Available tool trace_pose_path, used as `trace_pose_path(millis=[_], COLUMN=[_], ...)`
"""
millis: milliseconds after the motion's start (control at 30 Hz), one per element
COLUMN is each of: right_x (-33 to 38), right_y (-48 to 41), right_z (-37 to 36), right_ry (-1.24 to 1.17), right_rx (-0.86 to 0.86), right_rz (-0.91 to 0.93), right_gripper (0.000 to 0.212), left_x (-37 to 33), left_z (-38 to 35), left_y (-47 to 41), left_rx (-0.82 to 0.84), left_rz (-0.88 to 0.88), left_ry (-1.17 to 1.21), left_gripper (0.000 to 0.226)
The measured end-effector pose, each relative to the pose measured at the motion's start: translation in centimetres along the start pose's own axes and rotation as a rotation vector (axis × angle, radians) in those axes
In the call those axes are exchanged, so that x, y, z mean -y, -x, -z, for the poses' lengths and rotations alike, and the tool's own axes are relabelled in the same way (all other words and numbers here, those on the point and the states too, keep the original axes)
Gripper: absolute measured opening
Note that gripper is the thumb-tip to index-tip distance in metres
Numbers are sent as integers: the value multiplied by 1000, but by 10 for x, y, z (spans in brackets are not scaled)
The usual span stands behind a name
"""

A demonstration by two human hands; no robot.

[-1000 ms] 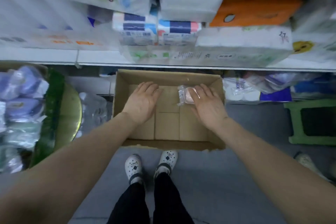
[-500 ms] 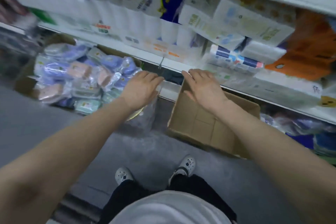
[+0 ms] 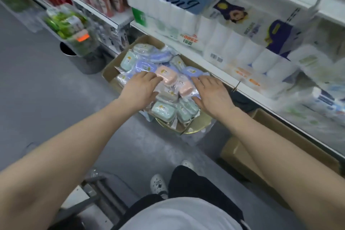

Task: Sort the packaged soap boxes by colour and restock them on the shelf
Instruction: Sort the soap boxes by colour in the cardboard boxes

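Note:
A cardboard box [image 3: 110, 70] on the floor holds a heap of several wrapped soap boxes in green, lilac and pink. A pink soap box [image 3: 167, 75] lies on top in the middle, a second pink one [image 3: 186, 87] just right of it, and a green one [image 3: 163, 111] at the near edge. My left hand [image 3: 141, 87] hovers over the heap with straight fingers, fingertips by the top pink box. My right hand [image 3: 211, 92] is spread flat over the heap's right side. Neither hand grips anything.
A second, brown cardboard box [image 3: 280, 127] stands on the floor at the right under the white shelf [image 3: 224, 78]. Toilet-roll packs [image 3: 233, 46] fill that shelf. A dark bin [image 3: 84, 61] stands left of the soap heap. My feet [image 3: 158, 183] are on the grey floor.
My view and both hands swung left from the brown box to the heap of soap boxes. The pink soap box my right hand set there stays out of sight.

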State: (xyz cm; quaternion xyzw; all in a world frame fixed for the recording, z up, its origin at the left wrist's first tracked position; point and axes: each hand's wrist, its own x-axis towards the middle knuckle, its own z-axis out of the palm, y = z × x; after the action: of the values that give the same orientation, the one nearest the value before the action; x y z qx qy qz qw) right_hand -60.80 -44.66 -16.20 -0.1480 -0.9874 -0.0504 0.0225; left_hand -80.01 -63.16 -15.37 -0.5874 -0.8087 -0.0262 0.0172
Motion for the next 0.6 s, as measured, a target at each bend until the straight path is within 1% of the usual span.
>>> trace_pose_path(millis=[233, 433, 600], right_x=[35, 34, 23], right_y=[-89, -177, -234], right_z=[-51, -108, -143], right_ry=[-47, -99, -141], right_rx=[125, 279, 389], right_rz=[10, -36, -121], right_gripper=[65, 63, 68], left_x=[88, 159, 198], left_z=[-49, -101, -145], left_y=[-2, -29, -58], left_rx=[91, 231, 399], left_rz=[171, 312, 312], left_ry=[96, 177, 202], left_gripper=[53, 59, 66])
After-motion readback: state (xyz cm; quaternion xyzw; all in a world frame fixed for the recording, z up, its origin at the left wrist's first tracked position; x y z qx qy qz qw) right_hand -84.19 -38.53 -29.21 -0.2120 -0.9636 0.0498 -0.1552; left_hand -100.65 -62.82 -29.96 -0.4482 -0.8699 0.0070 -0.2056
